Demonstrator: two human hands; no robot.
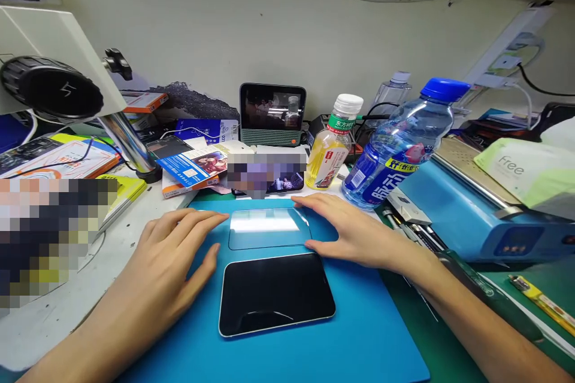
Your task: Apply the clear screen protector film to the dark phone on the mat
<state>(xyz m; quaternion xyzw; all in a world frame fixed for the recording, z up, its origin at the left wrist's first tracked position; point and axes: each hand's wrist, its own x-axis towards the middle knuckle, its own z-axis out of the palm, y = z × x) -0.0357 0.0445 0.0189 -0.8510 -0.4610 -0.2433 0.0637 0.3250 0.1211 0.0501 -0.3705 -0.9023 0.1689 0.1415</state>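
Note:
A clear glass screen protector [269, 229] with a thin dark border lies on the blue mat [359, 329], reflecting a bright white patch. Just in front of it, a phone [277, 294] rests face up with its black screen dark. My left hand [175, 257] is by the protector's left edge, fingers stretched and thumb apart, holding nothing. At the protector's right end, my right hand [344, 227] has its thumb and fingers spread around the corners. Whether its fingertips touch the glass, I cannot tell.
Behind the mat stand a yellow drink bottle [329, 146], a large blue-capped bottle [399, 149] and a small display [272, 114]. A blue machine [489, 215] is at right, with tools [471, 281] beside the mat. A microscope stand [130, 140] rises at left.

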